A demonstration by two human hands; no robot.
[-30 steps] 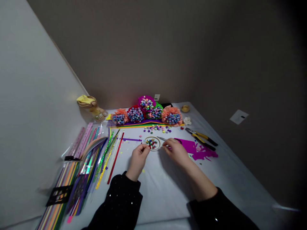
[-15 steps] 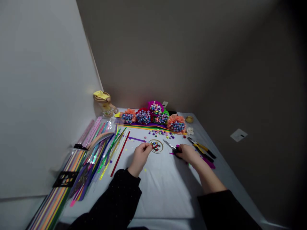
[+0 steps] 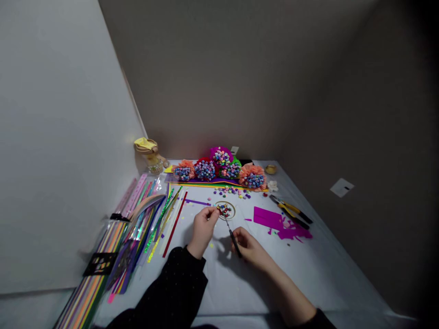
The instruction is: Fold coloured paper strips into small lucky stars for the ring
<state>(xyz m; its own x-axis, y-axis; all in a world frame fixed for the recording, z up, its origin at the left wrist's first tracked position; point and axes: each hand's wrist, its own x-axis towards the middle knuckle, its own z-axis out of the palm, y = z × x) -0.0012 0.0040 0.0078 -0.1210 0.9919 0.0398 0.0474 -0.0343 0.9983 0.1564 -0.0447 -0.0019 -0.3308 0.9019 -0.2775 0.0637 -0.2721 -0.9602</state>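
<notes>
One white table (image 3: 247, 292) keeps everything within reach. My right hand (image 3: 252, 249) grips the scissors (image 3: 234, 242), apparently so they point toward the dish (image 3: 234, 211); my left hand (image 3: 204, 226) pinches closed at its left edge, on what I can't tell. The rim likely corrals shiny beads (image 3: 225, 209), leaving little blade room.

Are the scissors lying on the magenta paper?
No, the scissors are in the person's right grip, clear of the magenta paper.

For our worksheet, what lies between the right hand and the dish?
Scissors, held by the right hand, point towards the dish; the head view shows it.
</notes>
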